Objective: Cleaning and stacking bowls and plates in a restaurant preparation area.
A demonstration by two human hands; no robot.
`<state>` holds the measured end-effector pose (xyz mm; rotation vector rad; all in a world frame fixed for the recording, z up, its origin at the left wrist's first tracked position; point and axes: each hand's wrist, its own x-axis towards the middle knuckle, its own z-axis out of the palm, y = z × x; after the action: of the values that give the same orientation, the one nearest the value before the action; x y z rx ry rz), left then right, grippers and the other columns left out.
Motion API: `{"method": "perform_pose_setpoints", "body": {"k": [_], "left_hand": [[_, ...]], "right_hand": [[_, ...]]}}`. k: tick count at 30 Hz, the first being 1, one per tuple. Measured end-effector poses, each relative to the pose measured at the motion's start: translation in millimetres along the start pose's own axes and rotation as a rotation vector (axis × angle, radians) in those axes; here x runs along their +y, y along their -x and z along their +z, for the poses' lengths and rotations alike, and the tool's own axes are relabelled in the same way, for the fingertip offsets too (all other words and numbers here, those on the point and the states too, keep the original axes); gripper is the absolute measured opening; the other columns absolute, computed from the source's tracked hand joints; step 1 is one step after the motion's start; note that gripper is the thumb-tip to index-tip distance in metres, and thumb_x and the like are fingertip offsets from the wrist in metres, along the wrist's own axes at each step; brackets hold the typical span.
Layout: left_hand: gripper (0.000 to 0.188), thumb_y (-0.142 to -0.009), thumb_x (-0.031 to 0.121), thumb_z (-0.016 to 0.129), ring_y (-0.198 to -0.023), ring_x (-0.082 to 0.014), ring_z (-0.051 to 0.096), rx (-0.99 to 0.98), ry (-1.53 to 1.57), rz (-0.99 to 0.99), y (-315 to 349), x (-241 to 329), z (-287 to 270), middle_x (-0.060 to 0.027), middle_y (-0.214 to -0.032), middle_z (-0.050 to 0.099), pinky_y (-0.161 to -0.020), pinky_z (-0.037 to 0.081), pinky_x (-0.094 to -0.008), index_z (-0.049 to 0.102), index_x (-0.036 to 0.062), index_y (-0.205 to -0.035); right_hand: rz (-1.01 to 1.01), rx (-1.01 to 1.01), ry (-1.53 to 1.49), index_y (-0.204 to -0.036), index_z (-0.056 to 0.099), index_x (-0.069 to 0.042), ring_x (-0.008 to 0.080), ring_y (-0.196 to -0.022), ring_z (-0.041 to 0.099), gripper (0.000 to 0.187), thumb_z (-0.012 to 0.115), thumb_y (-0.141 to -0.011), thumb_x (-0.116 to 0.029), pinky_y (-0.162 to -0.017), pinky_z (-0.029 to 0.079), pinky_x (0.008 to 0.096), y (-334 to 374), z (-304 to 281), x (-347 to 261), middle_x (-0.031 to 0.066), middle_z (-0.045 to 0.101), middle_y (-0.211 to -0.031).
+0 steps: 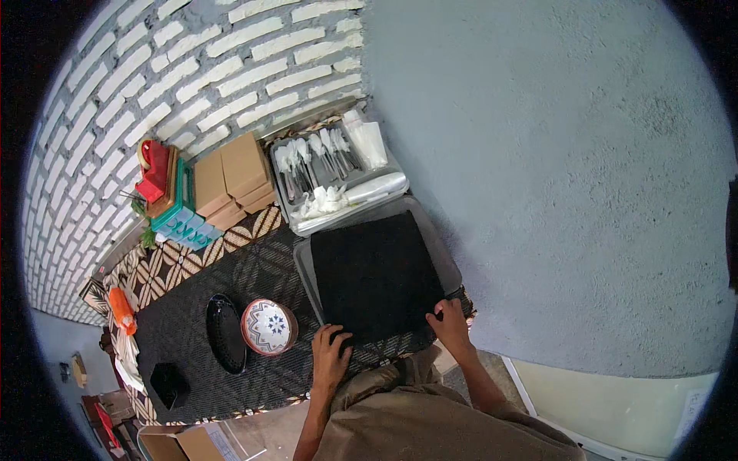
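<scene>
Black cloth: the black cloth [377, 273] lies flat over the grey tray [447, 257], hiding most of it and its near rim; grey still shows along the left, far and right sides.
Left hand: the left hand [331, 355] is at the cloth's near left corner, fingers bent over the edge.
Right hand: the right hand [450, 327] is at the near right corner, fingers curled in tighter than the left ones. Both hands are pretty small in this wide view, so I honestly can't tell if either one is actually pinching the cloth or just touching it.
Weight and feel: I'd bet light and floppy, with a matte face that shouldn't be slippery. Nothing fragile about it, imo; creasing is the worst I'd expect.
Best hold: the two near corners, thumb under and fingers on top, kept level. One-handed from the middle would probably just bunch it up.
Around it: cutlery tray [278, 184] with wrapped cutlery [317, 156] just beyond; patterned bowl [269, 328] and black oval basket [227, 333] off to the left on the dark mat [265, 393].
</scene>
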<state>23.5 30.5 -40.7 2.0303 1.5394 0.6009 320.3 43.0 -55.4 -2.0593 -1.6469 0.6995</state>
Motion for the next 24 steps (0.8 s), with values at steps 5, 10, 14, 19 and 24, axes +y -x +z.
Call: {"method": "perform_pose_setpoints", "body": {"k": [5, 10, 14, 19, 24], "left_hand": [[0.033, -0.073, 0.005, 0.072, -0.116, -0.0326, 0.046, 0.100, 0.010, 0.020, 5, -4, 2, -0.0112, -0.114, 0.055, -0.096, 0.036, -0.0447, 0.063, 0.0079, -0.104], [0.032, -0.075, 0.010, 0.073, -0.104, -0.0305, 0.053, 0.108, 0.040, -0.027, 1, 6, 1, -0.0111, -0.110, 0.057, -0.090, 0.040, -0.0418, 0.063, 0.0072, -0.105], [0.029, -0.076, 0.012, 0.073, -0.101, -0.0311, 0.055, 0.125, 0.011, -0.027, -2, 6, 5, -0.0118, -0.109, 0.057, -0.087, 0.042, -0.0430, 0.063, 0.0068, -0.103], [0.024, -0.077, 0.012, 0.072, -0.096, -0.0337, 0.057, 0.153, 0.267, -0.118, -2, 6, 8, -0.0130, -0.104, 0.056, -0.079, 0.047, -0.0411, 0.062, 0.0047, -0.097], [0.025, -0.076, 0.003, 0.071, -0.092, -0.0297, 0.058, 0.178, 0.323, -0.149, -3, 16, 4, -0.0134, -0.105, 0.054, -0.077, 0.049, -0.0371, 0.060, 0.0038, -0.098]], "right_hand": [[0.009, 0.102, -0.134, -0.088, 0.045, -0.002, 0.0340, -0.079, 0.046, 0.028, 0.070, -0.081, -0.013, -0.071, 0.040, 0.0431, -6, 0, 23, 0.0165, 0.042, -0.089], [-0.055, 0.249, -0.025, -0.085, 0.043, -0.002, 0.0321, -0.078, 0.044, 0.027, 0.068, -0.082, -0.009, -0.072, 0.038, 0.0428, -6, 5, 19, 0.0147, 0.041, -0.082], [-0.035, 0.219, -0.076, -0.086, 0.045, -0.002, 0.0259, -0.070, 0.048, 0.023, 0.065, -0.084, -0.011, -0.065, 0.042, 0.0395, -10, -1, 22, 0.0116, 0.046, -0.079], [0.370, -0.043, -0.601, -0.087, 0.045, -0.006, 0.0144, -0.069, 0.048, 0.022, 0.066, -0.086, -0.014, -0.060, 0.044, 0.0317, -13, -16, 5, 0.0027, 0.044, -0.079], [0.546, -0.071, -0.950, -0.086, 0.046, -0.010, 0.0089, -0.061, 0.048, 0.021, 0.066, -0.086, -0.013, -0.051, 0.043, 0.0226, -12, -21, 6, -0.0020, 0.043, -0.075]]}}
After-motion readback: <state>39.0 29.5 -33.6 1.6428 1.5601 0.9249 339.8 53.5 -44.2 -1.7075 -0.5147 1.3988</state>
